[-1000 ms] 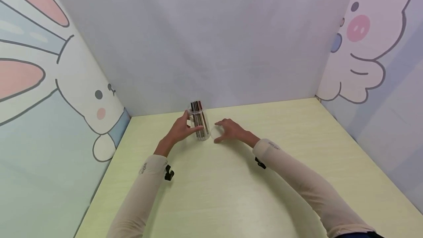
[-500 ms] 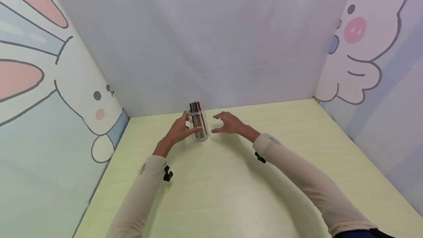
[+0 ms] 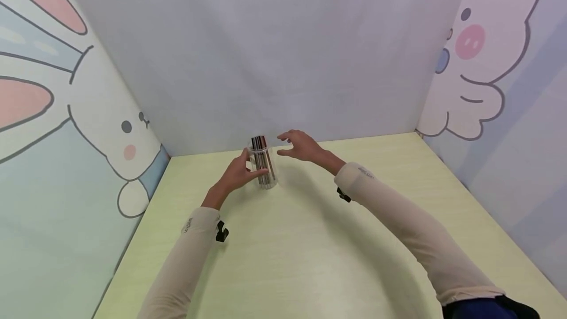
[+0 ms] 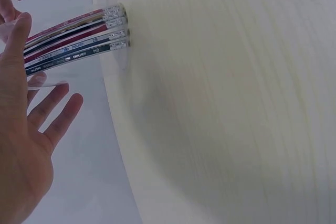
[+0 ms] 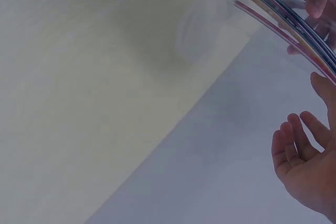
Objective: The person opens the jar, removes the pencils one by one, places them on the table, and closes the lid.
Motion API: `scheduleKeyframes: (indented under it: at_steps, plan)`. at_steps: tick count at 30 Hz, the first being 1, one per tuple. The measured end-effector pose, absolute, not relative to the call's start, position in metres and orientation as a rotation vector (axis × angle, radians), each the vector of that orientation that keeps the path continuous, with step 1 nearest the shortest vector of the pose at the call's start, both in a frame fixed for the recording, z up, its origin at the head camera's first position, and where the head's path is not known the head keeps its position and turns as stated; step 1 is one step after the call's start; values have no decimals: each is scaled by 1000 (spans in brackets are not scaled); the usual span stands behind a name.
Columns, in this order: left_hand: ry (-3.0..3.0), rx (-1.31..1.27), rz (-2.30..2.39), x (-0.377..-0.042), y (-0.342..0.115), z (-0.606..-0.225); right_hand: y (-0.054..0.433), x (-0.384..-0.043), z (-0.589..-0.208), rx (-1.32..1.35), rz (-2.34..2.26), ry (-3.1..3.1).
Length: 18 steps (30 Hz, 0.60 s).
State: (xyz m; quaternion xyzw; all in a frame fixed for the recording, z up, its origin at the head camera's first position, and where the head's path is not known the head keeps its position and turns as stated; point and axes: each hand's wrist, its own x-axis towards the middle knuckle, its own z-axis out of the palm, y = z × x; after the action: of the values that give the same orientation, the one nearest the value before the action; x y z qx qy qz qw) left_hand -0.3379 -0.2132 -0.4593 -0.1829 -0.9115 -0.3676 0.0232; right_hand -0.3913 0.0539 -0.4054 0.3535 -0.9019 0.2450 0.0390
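Note:
A clear plastic cup (image 3: 272,175) holds several pencils (image 3: 263,159) and stands near the back of the table. In the left wrist view the pencils (image 4: 79,40) are dark, red and tan, with eraser ends toward the cup's base. My left hand (image 3: 236,174) grips the cup from its left side, thumb in front and fingers behind. My right hand (image 3: 303,146) hovers right of the cup's rim, thumb and fingers apart, nothing between them. In the right wrist view a faint translucent round piece (image 5: 199,30) lies on the table beside the cup's base; its kind is unclear.
The pale yellow table (image 3: 283,250) ends at a grey back wall (image 3: 283,53) just behind the cup. Side walls with cartoon animals, a rabbit (image 3: 106,127) at left and a pig (image 3: 469,63) at right, enclose it.
My right hand has withdrawn from beside a whitish round piece on the table and risen to the height of the cup's rim. The left hand keeps its hold on the cup.

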Motion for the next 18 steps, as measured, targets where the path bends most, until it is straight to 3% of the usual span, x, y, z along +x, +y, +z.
scheduleKeyframes:
  at_steps: [18]
  plan:
    - [-2803, -563, -1170, -337, -215, -460, 33, -391, -367, 1102, 774, -2643]
